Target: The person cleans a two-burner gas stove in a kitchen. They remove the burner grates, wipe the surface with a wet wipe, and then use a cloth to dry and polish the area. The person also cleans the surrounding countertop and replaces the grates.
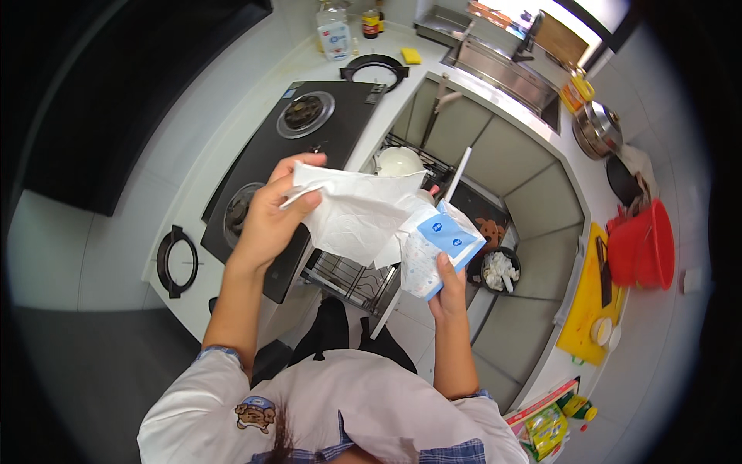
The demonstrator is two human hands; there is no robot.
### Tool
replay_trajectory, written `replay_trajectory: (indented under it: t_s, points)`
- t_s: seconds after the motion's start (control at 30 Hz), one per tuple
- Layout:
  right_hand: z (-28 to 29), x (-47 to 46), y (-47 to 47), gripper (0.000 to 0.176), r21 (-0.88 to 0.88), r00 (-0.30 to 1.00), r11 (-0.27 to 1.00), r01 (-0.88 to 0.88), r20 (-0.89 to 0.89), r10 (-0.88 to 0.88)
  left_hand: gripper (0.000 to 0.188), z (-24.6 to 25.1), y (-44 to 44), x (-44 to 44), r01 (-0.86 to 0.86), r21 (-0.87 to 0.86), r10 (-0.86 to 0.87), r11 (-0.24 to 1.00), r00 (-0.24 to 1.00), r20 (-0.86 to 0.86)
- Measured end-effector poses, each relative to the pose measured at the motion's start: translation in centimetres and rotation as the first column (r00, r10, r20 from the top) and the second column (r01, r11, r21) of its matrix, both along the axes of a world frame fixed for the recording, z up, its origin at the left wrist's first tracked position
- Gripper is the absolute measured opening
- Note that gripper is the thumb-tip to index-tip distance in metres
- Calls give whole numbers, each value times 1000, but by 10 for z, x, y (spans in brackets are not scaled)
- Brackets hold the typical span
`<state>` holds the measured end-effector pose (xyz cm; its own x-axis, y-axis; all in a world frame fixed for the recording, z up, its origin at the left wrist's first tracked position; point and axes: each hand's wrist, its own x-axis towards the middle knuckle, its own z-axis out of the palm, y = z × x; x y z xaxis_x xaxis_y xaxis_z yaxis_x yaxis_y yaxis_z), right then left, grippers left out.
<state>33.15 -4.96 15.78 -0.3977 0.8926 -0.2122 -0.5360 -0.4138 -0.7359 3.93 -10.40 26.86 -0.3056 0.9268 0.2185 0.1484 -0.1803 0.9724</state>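
Note:
My left hand (pixel 277 211) pinches one edge of a white paper tissue (pixel 359 214) between thumb and fingers. The sheet stretches across to the opening of a soft blue-and-white tissue pack (pixel 443 243), and I cannot tell whether it is fully out. Around the lower side of that pack my right hand (pixel 451 287) is closed, thumb on its front. Below the tissue is a pulled-out wire drawer (pixel 351 281) with a white bowl (pixel 400 161) at its far part. Part of the drawer is hidden by the tissue and pack.
A black gas hob (pixel 342 110) lies to the left, with two pan supports (pixel 177 261) taken off onto the counter. A bin of crumpled paper (pixel 501 271) stands on the floor at right. A yellow cutting board (pixel 585 307) and red bucket (pixel 640 246) line the right counter; a sink (pixel 498 72) is ahead.

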Motion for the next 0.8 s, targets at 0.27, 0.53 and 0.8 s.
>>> replay_trajectory:
  t_s: [0.27,0.53,0.8]
  points:
    - [-1,-62,-8,77,64,973,982,-176,160,164,43,-35,-36,18,174,-248,-81,953,934,347]
    - [-14,-83,-6,73,-67,954,993,-95,279,110,32,-98,-125,-136,-729,11,610,684,564,-557]
    - [-40,-120,-12,68,-174,904,981,-90,399,154,30,-171,-171,-354,-963,29,671,267,164,-723]
